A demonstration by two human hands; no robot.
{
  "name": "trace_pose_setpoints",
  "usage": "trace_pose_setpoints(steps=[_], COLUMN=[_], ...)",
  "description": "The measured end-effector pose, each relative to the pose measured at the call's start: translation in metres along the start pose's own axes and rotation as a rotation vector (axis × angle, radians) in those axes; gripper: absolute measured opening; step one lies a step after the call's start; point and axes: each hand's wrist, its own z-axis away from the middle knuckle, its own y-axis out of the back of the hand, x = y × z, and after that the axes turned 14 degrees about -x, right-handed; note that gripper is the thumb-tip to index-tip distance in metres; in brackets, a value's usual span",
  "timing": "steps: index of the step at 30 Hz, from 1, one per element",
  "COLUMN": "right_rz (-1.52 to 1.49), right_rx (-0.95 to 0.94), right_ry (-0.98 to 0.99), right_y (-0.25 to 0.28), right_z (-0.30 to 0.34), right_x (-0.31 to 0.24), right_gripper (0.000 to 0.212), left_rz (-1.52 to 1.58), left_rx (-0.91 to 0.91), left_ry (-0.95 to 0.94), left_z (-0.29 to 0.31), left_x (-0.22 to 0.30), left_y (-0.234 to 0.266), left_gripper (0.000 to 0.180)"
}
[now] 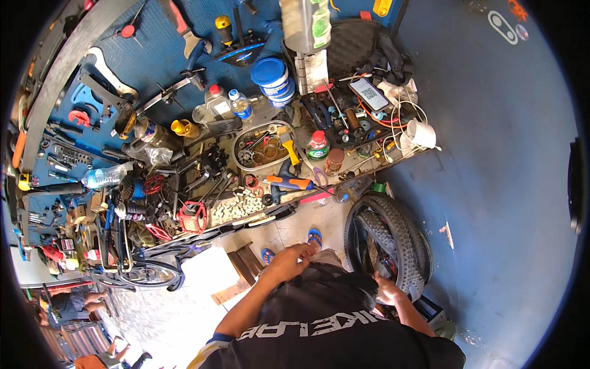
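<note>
1. While the person is standing over a knobby bicycle tyre [393, 246] and looking straight down, the right hand [388, 290] is resting at the tyre's lower inner edge, at about six o'clock on the hoop; the fingers are curling toward the rubber, but whether they are closing round it or only touching it I cannot tell, since the shirt is hiding part of the hand.
2. The left hand [294, 258] is hanging loosely near the person's knee, fingers half bent and gripping nothing that is showing; it is lying at roughly nine o'clock from the tyre and clearly apart from it, so the right hand is the nearer one.
3. The tyre is standing on edge on the pale floor, leaning by the blue wall [504, 154]; its long axis is running from about eleven o'clock to five o'clock in the head view, with its top just under the edge of the workbench [246, 221].
4. The right forearm is coming in from the lower edge and angling up toward eleven o'clock; the left arm is reaching from the lower left up toward one o'clock, elbow bent.
5. Blue sandals [314, 236] are showing between the hands, toes pointing to twelve o'clock.
6. Beyond them the workbench is lying crowded with a metal tray [265, 147] of small parts, an orange-handled tool [289, 182], a red pedal [193, 216], a blue tub [270, 74] and a phone [369, 93].
</note>
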Motion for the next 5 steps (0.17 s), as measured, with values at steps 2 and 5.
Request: trace_pose_setpoints(steps=[2,5], right_rz=[-0.115,-0.142], right_rx=[0.028,-0.081], right_ry=[-0.034,0.179], right_y=[-0.026,-0.069], right_z=[0.009,0.01], right_x=[0.008,0.018], right_gripper=[0.116,0.129], left_rz=[-0.155,-0.352], left_rx=[-0.147,-0.413], left_ry=[0.02,-0.002], left_z=[-0.009,-0.016], left_x=[0.001,0.025], left_y=[-0.01,-0.002], left_gripper=[0.025,0.029])
